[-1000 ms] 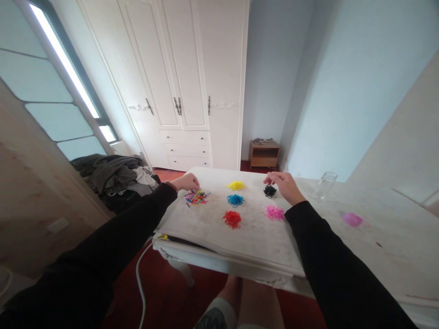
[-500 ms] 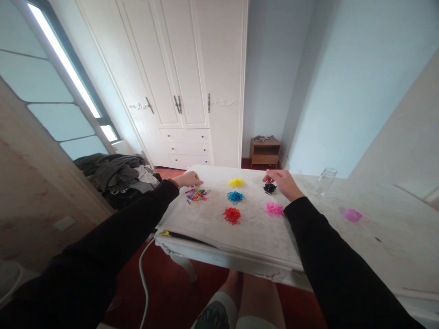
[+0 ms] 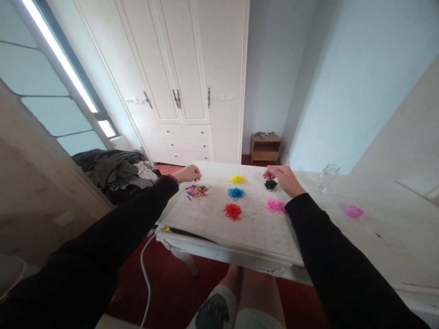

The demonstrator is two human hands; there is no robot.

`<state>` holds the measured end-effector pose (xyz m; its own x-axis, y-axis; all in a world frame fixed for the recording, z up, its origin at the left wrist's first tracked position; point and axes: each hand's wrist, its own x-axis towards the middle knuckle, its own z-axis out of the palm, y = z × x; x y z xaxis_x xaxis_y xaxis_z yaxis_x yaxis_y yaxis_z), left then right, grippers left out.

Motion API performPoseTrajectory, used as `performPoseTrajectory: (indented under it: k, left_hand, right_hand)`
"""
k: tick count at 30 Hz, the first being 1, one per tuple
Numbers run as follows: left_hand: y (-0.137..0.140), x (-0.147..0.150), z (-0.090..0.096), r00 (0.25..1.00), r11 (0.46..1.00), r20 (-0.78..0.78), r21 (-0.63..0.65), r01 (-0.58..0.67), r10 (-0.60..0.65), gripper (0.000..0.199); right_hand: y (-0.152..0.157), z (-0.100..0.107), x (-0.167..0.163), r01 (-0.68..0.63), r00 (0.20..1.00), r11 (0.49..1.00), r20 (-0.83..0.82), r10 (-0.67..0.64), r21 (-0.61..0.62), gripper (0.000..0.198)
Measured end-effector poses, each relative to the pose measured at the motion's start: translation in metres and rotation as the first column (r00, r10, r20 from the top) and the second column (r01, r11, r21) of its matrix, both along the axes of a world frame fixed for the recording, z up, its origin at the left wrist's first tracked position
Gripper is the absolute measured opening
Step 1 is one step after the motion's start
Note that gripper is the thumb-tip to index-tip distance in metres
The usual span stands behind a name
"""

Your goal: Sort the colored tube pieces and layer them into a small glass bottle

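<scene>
My left hand point(image 3: 190, 173) is closed, fingers curled, just beyond a mixed pile of small multicoloured rubber bands point(image 3: 198, 192). My right hand point(image 3: 281, 178) hangs over a pile of black bands point(image 3: 270, 185), its fingertips pressed together at the pile's far side. Whatever either hand pinches is too small to make out. Between the hands lie separate piles of yellow bands point(image 3: 237, 179), blue bands point(image 3: 236, 193) and red bands point(image 3: 232, 211). Pink bands point(image 3: 275, 205) form another pile below my right wrist.
The piles rest on a white table point(image 3: 206, 219). A clear glass jar point(image 3: 327, 177) and a pink translucent item point(image 3: 353, 211) are to the right. A white cable point(image 3: 144, 269) hangs at the near left corner. Dark clothes point(image 3: 106, 171) are heaped left of the table.
My left hand has lifted slightly away from the mixed pile, its fingers curling in. The right hand stays over the black bands. The view has shifted a little.
</scene>
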<state>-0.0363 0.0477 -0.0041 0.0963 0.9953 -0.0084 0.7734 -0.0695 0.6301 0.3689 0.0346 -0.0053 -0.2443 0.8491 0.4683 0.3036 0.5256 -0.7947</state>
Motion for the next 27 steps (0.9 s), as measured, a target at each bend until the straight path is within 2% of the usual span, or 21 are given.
performPoseTrajectory:
  k: [3,6,9,12,17,22,27]
  left_hand:
    - [-0.003,0.014,0.005,0.993,0.998,0.119,0.064,0.021,-0.028,0.015]
    - [-0.009,0.038,0.009,0.934,0.98,0.305,0.118,0.158,-0.187,0.027]
    - [-0.014,0.07,0.012,0.88,0.943,0.348,0.196,0.269,-0.323,0.026]
    - [-0.013,0.1,0.011,0.807,0.907,0.421,0.269,0.324,-0.413,0.027]
    - [-0.001,0.139,-0.003,0.704,0.903,0.567,0.278,0.326,-0.429,0.044]
    - [0.003,0.157,-0.027,0.61,0.914,0.682,0.321,0.246,-0.404,0.048]
    - [-0.004,0.158,-0.036,0.595,0.904,0.681,0.329,0.273,-0.427,0.046]
  right_hand:
    - [0.0,0.0,-0.001,0.004,1.0,1.0,0.013,-0.004,0.011,0.051]
    - [-0.001,0.0,-0.001,0.004,0.999,1.0,0.048,-0.005,0.018,0.044]
    - [-0.003,0.0,-0.003,-0.007,0.996,1.0,0.092,0.006,0.006,0.037]
    - [-0.004,0.0,-0.004,-0.022,0.992,1.0,0.125,0.022,0.0,0.034]
    - [-0.005,-0.001,-0.007,-0.018,0.981,1.0,0.193,0.013,0.023,0.029]
    - [-0.013,0.002,-0.019,-0.035,0.959,0.99,0.284,-0.006,0.139,0.017]
    - [-0.019,-0.001,-0.035,-0.11,0.93,0.968,0.366,0.021,0.224,0.012]
